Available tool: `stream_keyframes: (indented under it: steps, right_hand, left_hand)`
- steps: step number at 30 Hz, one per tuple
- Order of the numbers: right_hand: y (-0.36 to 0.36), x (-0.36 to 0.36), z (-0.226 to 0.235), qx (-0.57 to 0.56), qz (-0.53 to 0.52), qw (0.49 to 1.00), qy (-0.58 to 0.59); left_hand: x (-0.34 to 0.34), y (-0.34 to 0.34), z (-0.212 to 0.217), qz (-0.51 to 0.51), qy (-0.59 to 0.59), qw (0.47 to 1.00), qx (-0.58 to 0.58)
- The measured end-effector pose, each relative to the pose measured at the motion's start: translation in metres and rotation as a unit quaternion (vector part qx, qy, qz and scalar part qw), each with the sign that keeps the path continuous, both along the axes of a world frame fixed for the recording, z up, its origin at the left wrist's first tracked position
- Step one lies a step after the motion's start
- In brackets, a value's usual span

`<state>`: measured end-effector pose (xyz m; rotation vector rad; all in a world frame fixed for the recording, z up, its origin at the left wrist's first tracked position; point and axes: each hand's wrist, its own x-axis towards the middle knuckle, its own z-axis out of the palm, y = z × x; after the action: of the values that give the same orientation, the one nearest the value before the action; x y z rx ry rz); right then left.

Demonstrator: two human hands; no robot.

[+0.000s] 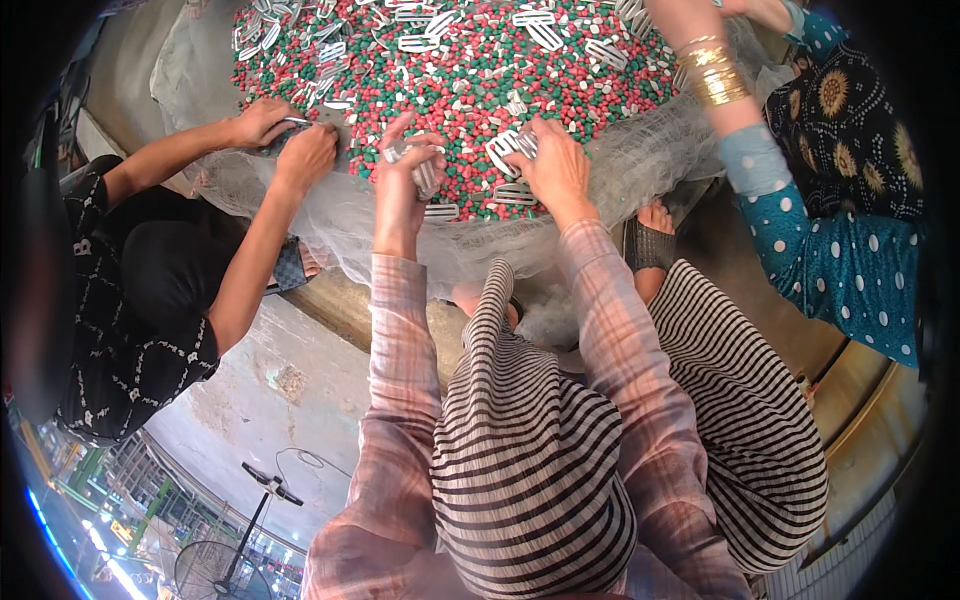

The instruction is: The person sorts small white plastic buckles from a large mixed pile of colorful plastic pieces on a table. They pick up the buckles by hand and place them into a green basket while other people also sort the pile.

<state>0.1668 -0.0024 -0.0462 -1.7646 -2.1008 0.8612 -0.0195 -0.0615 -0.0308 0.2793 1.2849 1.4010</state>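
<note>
"Which way does the flat white slotted piece [502,153] point?"
"Its long axis runs mostly away from the person, a little aslant. It sits at the right hand [560,170], inside the near edge of the translucent mesh sheet [470,241]. Just nearer that edge, a flat grey slotted piece [514,194] lies crosswise, left to right, on small red, green and white pebble-like bits [450,110]."
"How are the hands posed?"
"Both reach over the near edge, plaid sleeves [400,320] behind them. The right hand shows its back and leans left; the left hand [397,195] is raised, its fingers bent."
"And their fingers?"
"The right ones pinch the white piece against the thumb. The left ones curl round a bundle of pale grey pieces [428,180]; blur hides how tightly."
</note>
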Motion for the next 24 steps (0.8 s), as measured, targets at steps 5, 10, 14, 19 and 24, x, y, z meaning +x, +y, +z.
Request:
stream_keyframes:
  steps: [5, 10, 14, 19, 24]
  right_hand:
    - [0.016, 0.038, -0.012, -0.12, -0.14, 0.95, 0.251]
    - [0.022, 0.042, 0.012, -0.274, -0.239, 0.801, 0.475]
    - [0.029, 0.04, -0.001, -0.31, -0.216, 0.817, 0.436]
    - [0.038, 0.002, -0.063, -0.167, -0.177, 0.949, 0.201]
    - [0.05, -0.046, -0.036, -0.067, 0.047, 0.984, 0.158]
  left_hand:
    - [0.05, 0.012, -0.017, -0.221, 0.515, 0.813, -0.16]
    - [0.065, 0.024, -0.021, -0.24, 0.583, 0.772, -0.079]
    - [0.023, 0.033, -0.002, -0.182, 0.213, 0.955, -0.099]
    - [-0.04, 0.042, 0.025, -0.202, -0.06, 0.976, -0.06]
    - [-0.055, 0.07, 0.058, -0.252, 0.051, 0.963, -0.078]
